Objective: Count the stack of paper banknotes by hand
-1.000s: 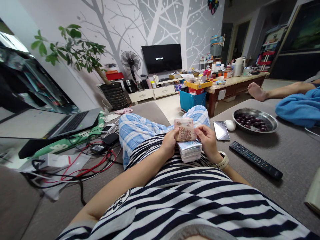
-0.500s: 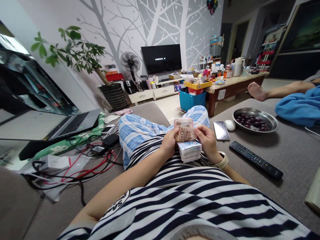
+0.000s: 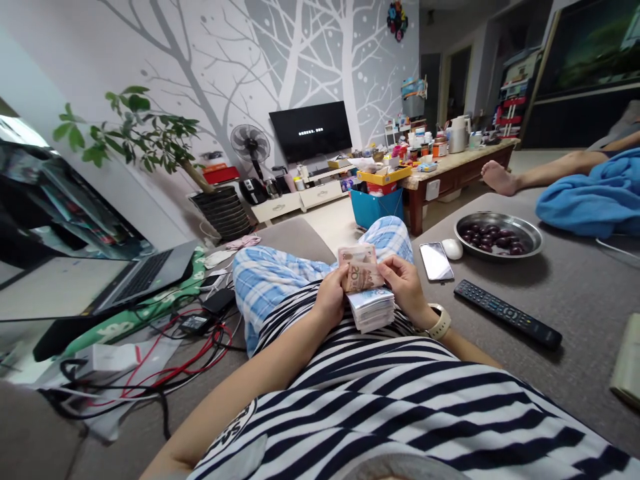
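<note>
Some brownish banknotes [image 3: 361, 275], the front one marked 20, are held upright over my lap between both hands. My left hand [image 3: 331, 293] is closed on their left edge. At the right edge, my right hand [image 3: 403, 283] pinches the notes between thumb and fingers, with a pale watch on its wrist. Just below them a thick stack of bluish-white notes [image 3: 371, 311] rests against my striped shirt. How many notes each hand holds is hidden.
On the sofa to the right are a phone [image 3: 437, 261], a white mouse [image 3: 452, 249], a remote control [image 3: 507, 315] and a steel bowl [image 3: 463, 250] of dark round fruit. Tangled cables [image 3: 175, 377] and a laptop [image 3: 150, 273] lie left. Another person's foot [image 3: 500, 179] rests at the far right.
The whole view has shifted a little as the head moved, so the scene sits slightly further left. Both hands keep their grip on the banknotes, with hardly any visible movement.
</note>
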Motion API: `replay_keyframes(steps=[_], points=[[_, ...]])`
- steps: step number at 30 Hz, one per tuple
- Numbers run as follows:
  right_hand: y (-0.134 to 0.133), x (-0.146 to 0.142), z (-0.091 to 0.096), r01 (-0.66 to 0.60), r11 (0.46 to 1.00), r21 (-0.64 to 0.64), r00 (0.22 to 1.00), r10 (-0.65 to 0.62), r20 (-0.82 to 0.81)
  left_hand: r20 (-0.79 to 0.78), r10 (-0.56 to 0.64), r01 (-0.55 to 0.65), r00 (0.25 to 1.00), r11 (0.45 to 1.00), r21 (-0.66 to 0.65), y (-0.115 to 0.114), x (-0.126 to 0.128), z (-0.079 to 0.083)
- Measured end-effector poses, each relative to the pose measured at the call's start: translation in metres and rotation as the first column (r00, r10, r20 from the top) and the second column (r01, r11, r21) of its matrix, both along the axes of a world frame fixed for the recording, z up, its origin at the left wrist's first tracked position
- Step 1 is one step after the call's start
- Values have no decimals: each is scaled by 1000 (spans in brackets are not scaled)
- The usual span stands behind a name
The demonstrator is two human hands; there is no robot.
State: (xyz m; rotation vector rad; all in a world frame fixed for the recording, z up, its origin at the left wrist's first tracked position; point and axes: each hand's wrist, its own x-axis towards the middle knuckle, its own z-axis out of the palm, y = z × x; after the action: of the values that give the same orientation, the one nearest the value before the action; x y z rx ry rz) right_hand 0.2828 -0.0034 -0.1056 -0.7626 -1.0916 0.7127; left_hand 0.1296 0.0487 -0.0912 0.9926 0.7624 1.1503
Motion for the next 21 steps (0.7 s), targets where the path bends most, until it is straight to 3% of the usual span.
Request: replay_keyframes(steps=[10, 21], points=[[-2, -1, 3, 3, 1000, -18, 1000, -3, 10, -1, 85, -85, 996, 996, -25, 1, 2, 0], [-1, -3, 0, -32, 999, -23, 999, 32, -27, 12, 41, -41, 999, 999, -5, -2, 1, -1]])
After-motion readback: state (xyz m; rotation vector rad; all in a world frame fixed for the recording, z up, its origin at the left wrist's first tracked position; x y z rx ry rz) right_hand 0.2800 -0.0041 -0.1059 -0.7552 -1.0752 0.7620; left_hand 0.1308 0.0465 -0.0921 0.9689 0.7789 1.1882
